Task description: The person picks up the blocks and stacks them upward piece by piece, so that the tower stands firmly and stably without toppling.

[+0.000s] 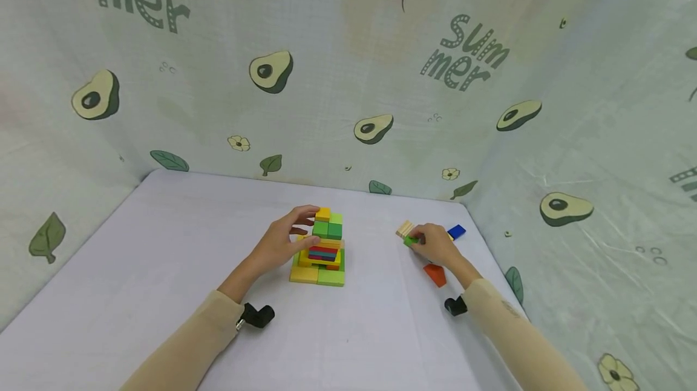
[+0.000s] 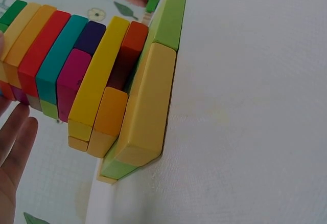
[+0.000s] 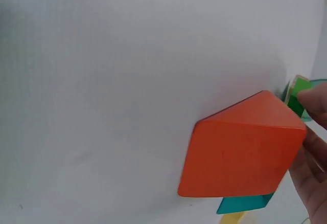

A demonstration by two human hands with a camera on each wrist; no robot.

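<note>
A tower of coloured wooden blocks [image 1: 328,230] stands on the white table, with a yellow block [image 1: 323,214] on top. My left hand [image 1: 276,247] is at its left side, fingers spread and only lightly bent around the upper part. The thumb lies by the middle layers; whether it touches them I cannot tell. In the left wrist view, the red, teal and magenta layers [image 2: 74,78] show beside the fingers. Over on the right, my right hand [image 1: 437,244] pinches a small green block [image 1: 409,241] between thumb and fingers, low over the table.
Near the right hand lie pale wooden blocks [image 1: 405,228], a blue block [image 1: 457,232] and an orange-red wedge-like block [image 1: 435,275]. A teal piece [image 3: 245,204] shows behind the orange-red one. Printed cloth [image 1: 321,112] hangs behind the table.
</note>
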